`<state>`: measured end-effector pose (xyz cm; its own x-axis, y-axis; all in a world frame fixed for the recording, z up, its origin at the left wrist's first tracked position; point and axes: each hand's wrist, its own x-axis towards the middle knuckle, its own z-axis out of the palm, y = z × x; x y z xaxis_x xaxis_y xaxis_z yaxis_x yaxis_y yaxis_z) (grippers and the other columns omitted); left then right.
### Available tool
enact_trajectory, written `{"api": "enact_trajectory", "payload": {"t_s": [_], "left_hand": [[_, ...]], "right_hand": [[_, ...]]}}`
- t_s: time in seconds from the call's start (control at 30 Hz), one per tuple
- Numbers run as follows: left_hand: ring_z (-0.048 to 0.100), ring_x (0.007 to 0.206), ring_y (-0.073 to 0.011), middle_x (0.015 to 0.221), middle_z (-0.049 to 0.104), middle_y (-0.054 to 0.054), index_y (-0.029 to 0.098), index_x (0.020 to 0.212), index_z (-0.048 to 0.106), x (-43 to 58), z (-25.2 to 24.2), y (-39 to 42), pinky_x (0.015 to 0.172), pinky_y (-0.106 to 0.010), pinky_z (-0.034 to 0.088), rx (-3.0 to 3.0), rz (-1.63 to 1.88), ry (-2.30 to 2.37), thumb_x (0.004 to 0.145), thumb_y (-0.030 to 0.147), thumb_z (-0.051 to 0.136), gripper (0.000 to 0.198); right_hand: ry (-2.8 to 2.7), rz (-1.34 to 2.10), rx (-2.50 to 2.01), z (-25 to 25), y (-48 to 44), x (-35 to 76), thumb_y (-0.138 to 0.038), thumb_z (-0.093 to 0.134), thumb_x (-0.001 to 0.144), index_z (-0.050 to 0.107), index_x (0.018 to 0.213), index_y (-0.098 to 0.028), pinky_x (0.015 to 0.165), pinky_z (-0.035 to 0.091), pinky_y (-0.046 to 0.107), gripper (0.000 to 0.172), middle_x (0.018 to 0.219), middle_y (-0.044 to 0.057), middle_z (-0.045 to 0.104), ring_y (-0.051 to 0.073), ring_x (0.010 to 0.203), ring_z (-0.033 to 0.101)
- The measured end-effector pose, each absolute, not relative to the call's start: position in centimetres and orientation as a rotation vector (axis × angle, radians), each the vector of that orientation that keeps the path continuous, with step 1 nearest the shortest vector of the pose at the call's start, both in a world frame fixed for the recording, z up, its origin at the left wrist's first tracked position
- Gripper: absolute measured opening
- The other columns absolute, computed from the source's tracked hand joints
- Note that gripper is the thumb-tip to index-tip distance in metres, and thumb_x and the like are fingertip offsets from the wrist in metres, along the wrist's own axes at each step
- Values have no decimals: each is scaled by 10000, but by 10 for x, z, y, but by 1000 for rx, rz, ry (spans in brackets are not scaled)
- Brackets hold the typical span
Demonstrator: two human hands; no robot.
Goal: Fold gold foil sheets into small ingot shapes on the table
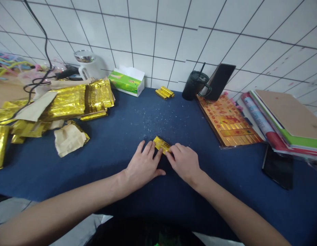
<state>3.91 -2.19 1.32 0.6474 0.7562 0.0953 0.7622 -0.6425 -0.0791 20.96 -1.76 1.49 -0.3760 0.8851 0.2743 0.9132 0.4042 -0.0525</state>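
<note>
A small folded piece of gold foil paper (161, 144) lies on the dark blue tabletop (127, 130) just ahead of me. My left hand (144, 164) rests flat beside it, fingers stretched out, fingertips pressing its left edge. My right hand (184, 160) lies on its right end, fingers curled and pinching the foil against the table. Most of the piece is hidden under both hands.
A stack of gold foil sheets (79, 99) and crumpled scraps (70, 138) sit at left. Folded gold bars (164, 92) lie at the back by a green tissue box (126, 82). A black cup (194, 85), printed gold sheets (229, 123), books (284, 119) and a phone (277, 167) are at right.
</note>
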Motion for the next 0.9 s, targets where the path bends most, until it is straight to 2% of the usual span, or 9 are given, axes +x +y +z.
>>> {"api": "enact_trajectory", "payload": {"t_s": [0.1,0.2,0.33,0.53,0.7,0.9], "left_hand": [[381,1208,-314,1251,479,-212,108,1248,461,40,15,-22,1014,-496,220,-2759,-75,-1274,791,589,434,664],[373,1215,-315,1256,478,-206,100,1234,475,39,16,-23,1012,-492,231,-2774,-60,-1274,797,536,478,618],[349,1231,-319,1274,466,-196,96,1252,454,38,16,-25,1015,-512,220,-2783,-76,-1285,797,511,494,617],[358,1216,-322,1320,415,-195,39,1258,429,32,13,-24,1028,-541,177,-2780,-94,-1334,807,552,437,683],[355,1217,-323,1309,431,-181,73,1252,443,29,14,-21,1034,-546,148,-2787,-91,-1335,800,563,441,666],[320,1246,-338,1349,385,-166,176,1303,389,31,12,-25,1006,-586,149,-2784,-102,-1341,792,569,455,648]], "right_hand": [[-2413,-128,-1194,16,-31,214,-206,430,859,628,858,-151,806,440,347,205,917,81,681,193,887,608],[-2502,-80,-1045,13,-43,214,-243,418,873,560,1103,-84,995,326,464,313,1146,136,602,231,1133,492],[-2612,17,-1119,7,-48,214,-341,388,887,478,1198,-11,1020,286,508,462,1247,199,502,259,1204,419],[-2643,130,-1163,6,-48,215,-369,404,874,477,1212,-28,1025,285,501,486,1260,188,496,268,1229,383],[-2651,133,-1172,6,-48,216,-361,398,879,475,1219,-47,1035,263,500,469,1258,168,505,258,1222,394],[-2646,123,-1206,12,-50,211,-381,411,868,478,1212,-31,1032,238,525,495,1269,198,483,273,1216,399]]}}
